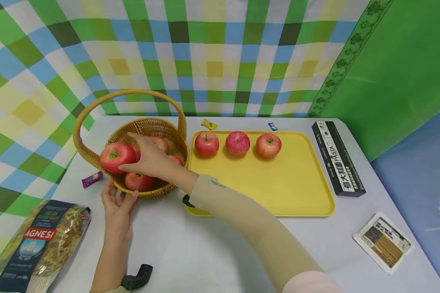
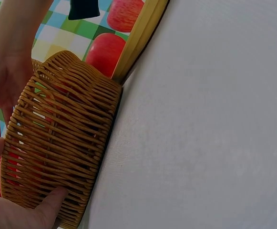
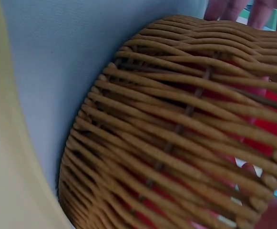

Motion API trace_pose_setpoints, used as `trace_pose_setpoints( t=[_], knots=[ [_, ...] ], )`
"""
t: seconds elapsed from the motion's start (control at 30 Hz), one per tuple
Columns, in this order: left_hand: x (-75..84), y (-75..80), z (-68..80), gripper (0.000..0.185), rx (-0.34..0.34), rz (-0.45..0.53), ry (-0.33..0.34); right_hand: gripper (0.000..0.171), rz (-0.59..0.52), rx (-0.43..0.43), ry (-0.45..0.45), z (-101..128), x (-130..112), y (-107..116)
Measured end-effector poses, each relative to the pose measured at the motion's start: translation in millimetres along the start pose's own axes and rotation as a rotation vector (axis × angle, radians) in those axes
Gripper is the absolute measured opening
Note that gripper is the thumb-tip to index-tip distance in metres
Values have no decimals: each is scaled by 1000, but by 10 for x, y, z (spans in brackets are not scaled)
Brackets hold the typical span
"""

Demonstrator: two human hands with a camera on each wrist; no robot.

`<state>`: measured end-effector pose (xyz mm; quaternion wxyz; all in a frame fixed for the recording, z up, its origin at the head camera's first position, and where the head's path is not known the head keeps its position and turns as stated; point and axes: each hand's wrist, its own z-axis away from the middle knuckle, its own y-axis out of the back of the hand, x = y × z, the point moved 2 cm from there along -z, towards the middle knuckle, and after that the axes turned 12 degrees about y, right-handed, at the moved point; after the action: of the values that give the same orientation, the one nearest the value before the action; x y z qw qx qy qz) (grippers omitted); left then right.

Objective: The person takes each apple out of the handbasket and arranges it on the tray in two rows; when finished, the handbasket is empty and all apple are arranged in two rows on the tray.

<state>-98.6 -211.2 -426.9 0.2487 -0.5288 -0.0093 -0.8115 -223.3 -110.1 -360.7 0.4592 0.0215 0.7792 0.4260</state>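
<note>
A wicker basket (image 1: 157, 124) with a tall arched handle holds several red apples. My right hand (image 1: 152, 156) reaches over its rim from the right and grips a red apple (image 1: 113, 158) at the basket's left side, thumb in front and fingers behind. Another apple (image 1: 139, 182) lies just below that hand. At the basket's front left, my left hand (image 1: 118, 207) holds the woven wall; in the left wrist view its thumb (image 2: 52, 202) presses on the weave. The right wrist view shows mostly the basket's side (image 3: 176, 124), hiding the right hand's grip.
Right of the basket lies a yellow tray (image 1: 264, 187) with three apples (image 1: 237, 143) along its far edge. A black pasta box (image 1: 339, 158) and a white packet (image 1: 383, 242) are farther right. A pasta bag (image 1: 44, 244) and purple candy (image 1: 92, 179) lie left.
</note>
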Motion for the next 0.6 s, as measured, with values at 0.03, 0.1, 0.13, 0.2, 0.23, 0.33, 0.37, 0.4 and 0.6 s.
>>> trace_pose_setpoints(
  t=[0.03, 0.1, 0.13, 0.2, 0.23, 0.33, 0.37, 0.4, 0.6],
  knots=[
    [-3, -2, -4, 81, -3, 2, 1, 92, 6, 0, -2, -12, 6, -15],
    [-6, -4, -10, 81, -7, 4, 4, 93, 17, -1, 0, -37, 15, -41],
    [-7, -5, -15, 82, -11, 7, 1, 93, 24, -4, 4, -52, 18, -53],
    [-10, -4, -24, 82, -15, 9, -3, 95, 44, -9, 13, -84, 16, -72],
    [-11, -3, -28, 82, -15, 8, -5, 95, 48, -12, 18, -100, 13, -79],
    [-15, -2, -35, 82, -18, 15, -11, 96, 51, -19, 24, -139, -1, -98],
    [-18, -1, -36, 81, -19, 20, -13, 96, 52, -22, 24, -149, -5, -105],
    [-22, -1, -37, 81, -20, 21, -16, 96, 52, -25, 24, -156, -8, -113],
    [-22, 3, -33, 81, -34, 19, -31, 93, 72, -38, 27, -183, -13, -154]
  ],
)
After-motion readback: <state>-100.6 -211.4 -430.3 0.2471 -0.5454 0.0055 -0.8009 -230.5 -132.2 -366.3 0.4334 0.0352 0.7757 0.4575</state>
